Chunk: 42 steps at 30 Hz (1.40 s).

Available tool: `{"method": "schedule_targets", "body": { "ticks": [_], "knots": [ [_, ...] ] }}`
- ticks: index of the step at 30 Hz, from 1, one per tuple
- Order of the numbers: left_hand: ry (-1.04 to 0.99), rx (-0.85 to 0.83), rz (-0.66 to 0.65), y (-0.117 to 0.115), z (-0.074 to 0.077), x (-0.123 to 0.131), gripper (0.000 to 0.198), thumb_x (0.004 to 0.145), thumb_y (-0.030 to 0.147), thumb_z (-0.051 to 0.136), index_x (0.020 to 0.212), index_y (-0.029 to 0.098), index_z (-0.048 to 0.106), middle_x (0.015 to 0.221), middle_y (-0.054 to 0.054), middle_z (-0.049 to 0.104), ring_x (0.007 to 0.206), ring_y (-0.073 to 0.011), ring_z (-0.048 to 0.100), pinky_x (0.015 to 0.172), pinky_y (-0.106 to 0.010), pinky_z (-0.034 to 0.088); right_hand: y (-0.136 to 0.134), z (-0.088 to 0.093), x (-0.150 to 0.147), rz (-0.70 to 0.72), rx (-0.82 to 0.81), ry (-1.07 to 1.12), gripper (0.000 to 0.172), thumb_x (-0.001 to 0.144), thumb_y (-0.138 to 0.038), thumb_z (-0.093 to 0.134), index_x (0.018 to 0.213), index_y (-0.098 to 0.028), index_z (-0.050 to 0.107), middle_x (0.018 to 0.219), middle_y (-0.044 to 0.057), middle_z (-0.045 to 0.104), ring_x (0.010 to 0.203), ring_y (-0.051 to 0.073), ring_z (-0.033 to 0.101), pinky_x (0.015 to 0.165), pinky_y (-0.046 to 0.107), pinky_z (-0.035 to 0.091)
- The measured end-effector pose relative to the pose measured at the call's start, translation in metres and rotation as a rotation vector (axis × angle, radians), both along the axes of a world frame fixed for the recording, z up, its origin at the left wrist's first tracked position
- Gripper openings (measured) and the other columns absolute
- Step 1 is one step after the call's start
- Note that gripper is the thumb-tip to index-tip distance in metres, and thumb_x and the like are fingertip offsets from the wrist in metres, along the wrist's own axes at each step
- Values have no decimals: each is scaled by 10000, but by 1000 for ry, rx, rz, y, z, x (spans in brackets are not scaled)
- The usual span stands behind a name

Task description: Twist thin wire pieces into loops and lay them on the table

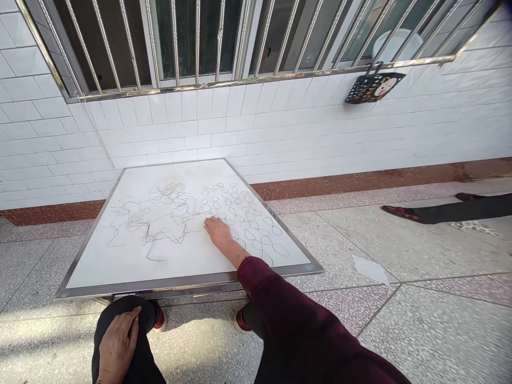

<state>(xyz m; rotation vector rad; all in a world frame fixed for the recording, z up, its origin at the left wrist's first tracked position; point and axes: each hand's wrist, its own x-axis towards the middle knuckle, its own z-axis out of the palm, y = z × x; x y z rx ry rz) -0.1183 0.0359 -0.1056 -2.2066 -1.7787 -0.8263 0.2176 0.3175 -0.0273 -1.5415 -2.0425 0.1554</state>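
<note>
The right hand (219, 233) lay on a white-topped surface (188, 280) with a steel rim, its fingers (209, 224) bunched, their tips down where a tangled pencil scribble (154, 224) toward the left edge met rows of looped ovals (248, 218) spreading toward the right edge. No tool showed, and whether the fingers closed on something small could not be told. The right arm reached out low from a maroon sleeve (272, 298), the wrist angled down, probably so the hand could get to the middle of the surface from its near edge. The left hand (118, 348) lay open and flat on the left knee (124, 314), apparently steadying the seated body. The surface stood low and close before the knees, which likely put the whole drawing within one arm's reach. Beyond its far corner ran a white tiled wall (280, 122) under a barred window (196, 42), with a small black bag (374, 88) hanging at the sill. To the right, another person's black-trousered legs (452, 210) lay along the terrazzo floor (440, 325).
</note>
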Motion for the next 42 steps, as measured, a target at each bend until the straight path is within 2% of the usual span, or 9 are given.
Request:
{"method": "schedule_targets", "body": {
  "ticks": [5,8,11,14,18,21,25,30,42],
  "knots": [
    [-145,26,-11,-5,4,2,244,928,268,535,1093,217,706,985,-52,761,860,-208,715,797,-317,573,-20,22,5,5,39,188,261,976,-289,465,801,-206,640,834,71,644,795,202,585,648,306,470],
    [-418,-14,-14,-8,15,26,238,908,307,564,1066,231,725,1003,-62,759,897,-216,718,819,-326,582,-48,42,6,-16,75,348,279,986,-358,427,890,-208,642,884,63,649,765,182,603,673,324,511],
    [-899,-206,30,-2,47,74,284,871,375,626,1098,229,714,1087,-90,737,1034,-251,689,884,-363,564,-92,59,-5,6,39,542,330,967,-472,434,957,-200,620,877,48,648,731,164,645,588,290,548],
    [-1423,-489,-13,16,95,124,520,764,378,760,1239,210,632,1085,-118,734,1030,-263,689,862,-368,558,-143,71,-24,108,-237,1129,319,817,-510,666,895,-203,634,792,11,631,723,169,660,540,266,558],
    [-1825,-380,-138,31,143,159,575,712,329,819,1228,196,606,1115,-114,717,1088,-225,654,955,-352,490,-197,80,-48,149,-448,1358,308,741,-456,760,873,-210,630,783,-13,616,699,143,653,517,233,556],
    [-1922,-278,-159,24,155,164,494,695,306,833,1133,192,635,1022,-71,727,1022,-200,671,947,-347,487,-221,81,-58,184,-528,1389,309,727,-438,775,861,-214,609,760,-24,610,676,145,657,515,245,565],
    [-1922,-209,-112,7,157,161,400,701,306,828,1046,194,660,826,-7,693,936,-181,681,848,-306,513,-242,79,-62,250,-599,1387,300,752,-426,758,901,-229,589,746,-34,608,664,150,659,514,258,566],
    [-1869,-234,-64,-5,164,153,438,695,291,828,1086,178,669,844,-7,678,733,-111,647,696,-238,510,-258,78,-63,326,-621,1341,285,811,-439,698,989,-243,590,751,-32,591,663,142,633,465,228,533],
    [-1766,-339,-87,-18,169,147,428,676,292,837,1064,176,701,762,22,660,591,-67,563,620,-225,491,-269,68,-57,352,-421,1118,220,884,-418,613,964,-214,631,645,-28,586,524,116,588,445,218,491]
  ]
}}
